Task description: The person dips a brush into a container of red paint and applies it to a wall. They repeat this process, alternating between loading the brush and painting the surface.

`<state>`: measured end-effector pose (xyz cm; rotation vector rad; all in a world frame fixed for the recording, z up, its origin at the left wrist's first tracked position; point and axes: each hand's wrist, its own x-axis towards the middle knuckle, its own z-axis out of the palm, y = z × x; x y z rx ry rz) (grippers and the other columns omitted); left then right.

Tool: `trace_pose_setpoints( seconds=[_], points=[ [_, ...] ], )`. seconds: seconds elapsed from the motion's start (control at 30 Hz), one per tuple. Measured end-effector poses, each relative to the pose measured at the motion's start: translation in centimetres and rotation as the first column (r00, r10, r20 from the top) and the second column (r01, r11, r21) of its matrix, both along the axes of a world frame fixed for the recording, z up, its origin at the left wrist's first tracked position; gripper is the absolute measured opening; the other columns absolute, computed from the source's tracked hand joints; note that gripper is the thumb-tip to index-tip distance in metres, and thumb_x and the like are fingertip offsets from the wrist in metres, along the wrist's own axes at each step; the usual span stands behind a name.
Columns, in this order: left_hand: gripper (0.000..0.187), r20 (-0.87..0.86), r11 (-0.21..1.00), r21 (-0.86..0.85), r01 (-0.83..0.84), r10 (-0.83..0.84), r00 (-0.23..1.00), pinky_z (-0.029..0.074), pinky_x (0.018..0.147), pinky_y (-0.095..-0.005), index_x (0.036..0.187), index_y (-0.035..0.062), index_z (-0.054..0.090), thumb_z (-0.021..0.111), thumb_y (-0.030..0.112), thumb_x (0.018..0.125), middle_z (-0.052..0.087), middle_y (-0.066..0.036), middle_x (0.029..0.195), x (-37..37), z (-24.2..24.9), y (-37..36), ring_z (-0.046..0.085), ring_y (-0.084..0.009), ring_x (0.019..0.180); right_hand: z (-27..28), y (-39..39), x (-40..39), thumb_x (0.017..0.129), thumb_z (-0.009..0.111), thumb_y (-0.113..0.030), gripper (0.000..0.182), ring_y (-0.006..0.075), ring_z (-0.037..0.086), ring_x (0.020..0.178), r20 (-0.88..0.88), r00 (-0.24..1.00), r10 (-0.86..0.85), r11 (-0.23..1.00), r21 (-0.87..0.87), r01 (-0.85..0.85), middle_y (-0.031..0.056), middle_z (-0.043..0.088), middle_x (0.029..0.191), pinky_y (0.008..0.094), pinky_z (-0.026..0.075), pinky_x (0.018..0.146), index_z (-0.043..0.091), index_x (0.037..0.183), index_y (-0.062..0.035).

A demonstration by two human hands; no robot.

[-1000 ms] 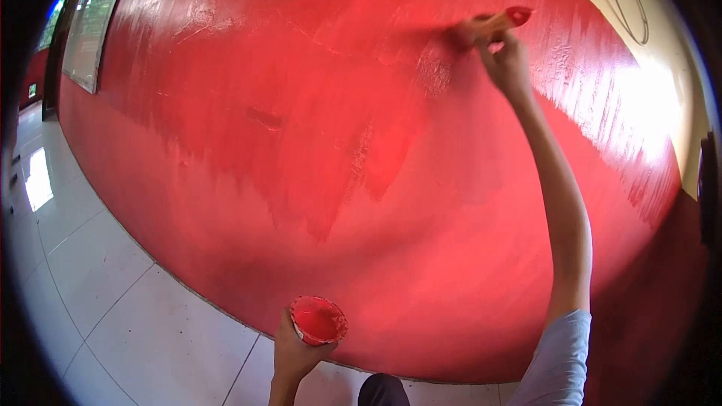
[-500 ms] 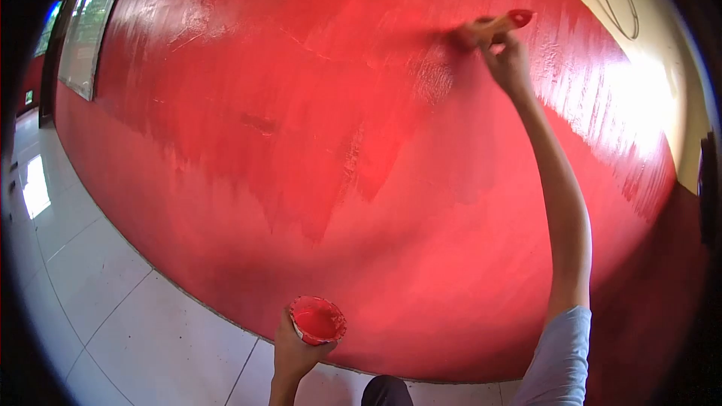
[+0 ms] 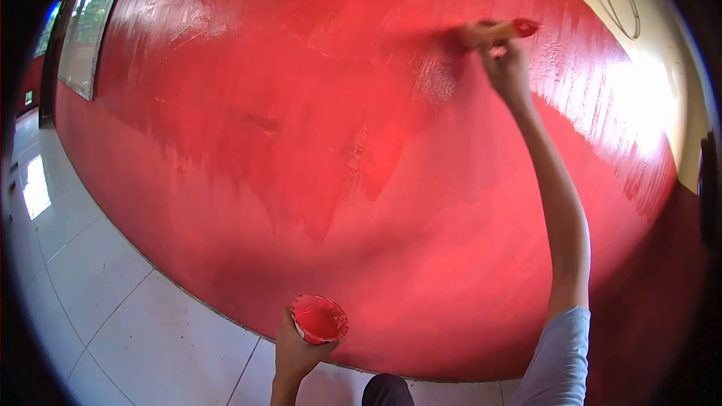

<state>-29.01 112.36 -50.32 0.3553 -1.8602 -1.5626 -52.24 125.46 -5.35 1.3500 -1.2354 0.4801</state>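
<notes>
At the far left edge, a framed pane [image 3: 89, 26] hangs on the red wall [image 3: 301, 143] above a pale tiled floor [image 3: 113, 301], its contents washed out by glare. Moving right, low in the view, the left hand [image 3: 295, 355] is closed around a small cup of red paint [image 3: 319, 319], gripping it from below and behind with the open mouth tilted toward the camera; it looks light and thin-walled, likely to flex if squeezed, and slick where paint coats the rim, so the cleaner lower body seems the safest place to take hold, kept level to avoid a spill. A dark rounded shape [image 3: 385, 391] at the bottom edge is cut off, and I cannot tell what it is. Farther right and high up, the right hand [image 3: 508, 68], at the end of a raised bare arm, is clamped on the wooden handle of a paintbrush [image 3: 498, 30], whose bristles press against the wall to the left. The brush seems light and stiff in the handle, soft in the bristles, best held mid-handle; its red-tipped end suggests a slippery spot. The bristles blend into the wet red and are hard to make out. At far right, a looped cable [image 3: 620, 0] on the cream upper wall runs out of frame.
</notes>
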Motion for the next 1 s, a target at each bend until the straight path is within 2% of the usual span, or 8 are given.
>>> trace_pose_setpoints(
  seconds=[0.23,0.4,0.53,0.63,0.73,0.83,0.9,1.0],
  points=[
    [0.077,-0.094,0.999,-0.01,0.031,-0.032,0.995,0.051,0.079,-0.039,0.113,0.0027,0.047,0.089,0.024,0.052,0.062,-0.016,0.103,-0.1,0.0,-0.1,0.063,-0.0329,0.094,-15.8,0.8,-1.0,0.066,0.068,-0.009,0.035,0.0214,0.061,0.075,-0.459,0.858,-0.229,0.855,0.327,0.403,0.0041,0.066,0.094,0.0316,0.052,0.062,0.065,0.101,-0.0147],
    [0.081,-0.118,1.0,-0.019,0.0,-0.002,0.993,0.051,0.085,-0.0369,0.115,0.0032,0.046,0.09,0.017,0.049,0.062,-0.014,0.108,0.1,-0.1,-0.8,0.062,-0.0274,0.1,-33.9,1.8,2.9,0.07,0.068,-0.011,0.048,0.0241,0.063,0.088,0.035,0.946,-0.323,0.513,0.846,0.144,0.0038,0.063,0.108,0.0368,0.054,0.074,0.06,0.117,-0.0198],
    [0.079,-0.094,0.999,-0.032,-0.034,0.031,0.995,0.051,0.084,-0.0371,0.115,0.0031,0.046,0.09,0.018,0.05,0.062,-0.014,0.108,0.6,0.7,-1.1,0.063,-0.0278,0.099,-25.0,0.2,1.4,0.068,0.067,0.002,0.034,0.0243,0.064,0.092,0.321,0.918,-0.231,0.734,0.678,-0.052,0.0071,0.066,0.106,0.0327,0.054,0.076,0.068,0.099,-0.0122],
    [0.078,-0.089,0.999,-0.04,-0.038,0.034,0.995,0.051,0.083,-0.0371,0.114,0.0031,0.047,0.09,0.017,0.051,0.063,-0.015,0.108,0.6,0.1,-1.1,0.063,-0.0284,0.099,-15.4,-1.7,2.4,0.08,0.063,0.001,0.012,0.0243,0.066,0.081,0.229,0.971,-0.061,0.991,0.131,0.031,0.0116,0.069,0.096,0.0305,0.053,0.071,0.067,0.09,-0.0022],
    [0.076,-0.066,0.999,-0.028,-0.042,0.04,0.997,0.051,0.082,-0.0367,0.114,0.003,0.047,0.09,0.016,0.051,0.063,-0.014,0.107,0.7,0.1,-1.0,0.063,-0.0283,0.099,-15.1,-1.8,3.1,0.076,0.067,0.0,0.01,0.0222,0.063,0.072,-0.221,0.967,-0.124,0.986,0.082,0.145,0.0104,0.068,0.089,0.0305,0.051,0.062,0.066,0.086,-0.0029],
    [0.075,-0.107,0.998,-0.014,-0.057,0.055,0.993,0.051,0.08,-0.0376,0.112,0.0026,0.048,0.089,0.017,0.051,0.063,-0.016,0.103,0.7,0.2,-0.8,0.063,-0.0306,0.095,-27.2,-0.1,0.8,0.079,0.061,-0.013,0.025,0.0178,0.06,0.074,-0.359,0.825,-0.437,0.752,0.357,0.554,0.0014,0.063,0.089,0.033,0.05,0.056,0.063,0.103,-0.0199],
    [0.076,-0.152,0.997,-0.006,-0.082,0.08,0.985,0.051,0.079,-0.0384,0.112,0.0026,0.048,0.089,0.017,0.051,0.062,-0.016,0.103,0.9,0.4,-0.8,0.063,-0.0313,0.094,-35.1,0.8,0.0,0.076,0.06,-0.013,0.039,0.0188,0.061,0.089,-0.246,0.963,-0.107,0.7,0.669,0.249,0.001,0.06,0.104,0.0315,0.055,0.071,0.059,0.114,-0.0233],
    [0.077,-0.21,0.991,0.006,-0.133,0.131,0.969,0.051,0.08,-0.0378,0.113,0.0028,0.048,0.089,0.016,0.05,0.062,-0.015,0.104,1.2,1.0,-1.3,0.064,-0.0294,0.095,-37.7,0.1,2.0,0.065,0.07,-0.012,0.05,0.0222,0.063,0.093,0.031,0.967,-0.254,0.539,0.835,0.115,0.0055,0.063,0.111,0.035,0.054,0.076,0.062,0.113,-0.0208]
  ],
)
